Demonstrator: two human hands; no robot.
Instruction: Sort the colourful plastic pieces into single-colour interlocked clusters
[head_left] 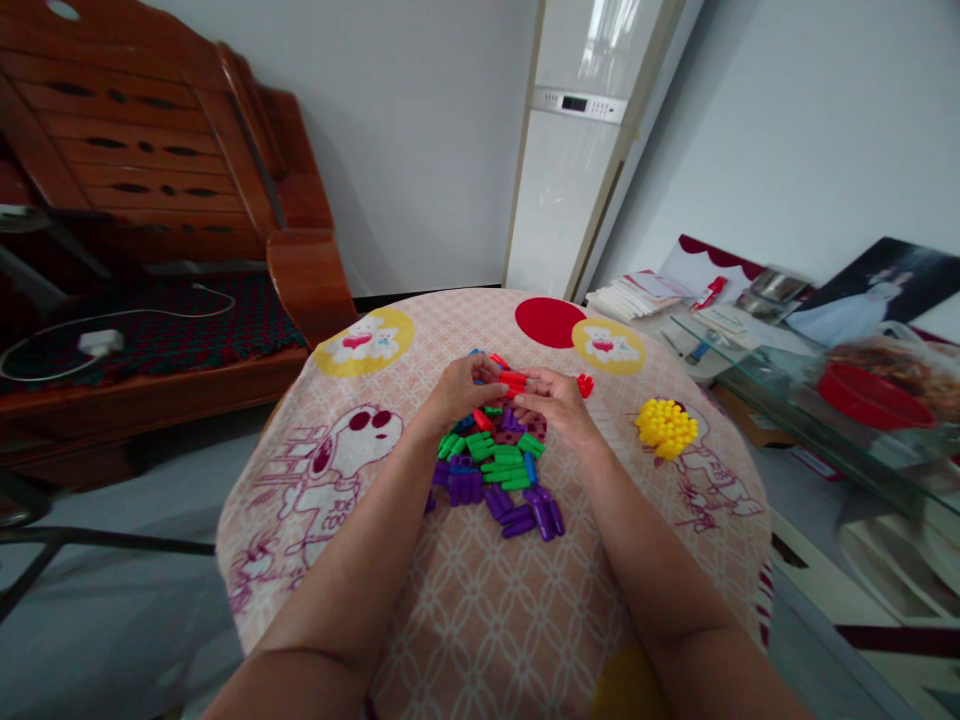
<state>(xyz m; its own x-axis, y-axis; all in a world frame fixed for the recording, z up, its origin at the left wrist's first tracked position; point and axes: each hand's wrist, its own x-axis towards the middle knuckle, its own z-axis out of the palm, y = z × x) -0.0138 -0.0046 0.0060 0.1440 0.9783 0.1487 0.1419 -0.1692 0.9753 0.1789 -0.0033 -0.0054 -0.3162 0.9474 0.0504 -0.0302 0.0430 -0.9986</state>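
At the left there was one bench [135, 150] of brown, glossy wood, with carved openings. On its woven seat cover lay one white adapter [100, 344], boxy in shape, and one thin white cable [150, 313]. Next came one round table under a pale tablecloth [480, 620], printed with a lattice pattern and two outlined dog figures.

Above the table's middle was one left hand [459, 390], its thumb and fingers pinched on the red pieces [514, 380], which were smooth and narrow. Under the hands lay a crowded pile of plastic: purple pieces [465, 487] and green pieces [506, 465], ribbed or rod-like, and also a few blue and dark-red ones; they overlapped too much for an exact count. One right hand [559, 400] pinched the same red pieces from the other side, and the two hands were near each other. Just beside it lay one small red cluster [585, 385].

Behind stood one tall white cabinet [570, 180] with a control panel. Farther right, apart from the pile, was one knobby yellow cluster [666, 428]. Last came one red basin [874, 395], round and shallow.
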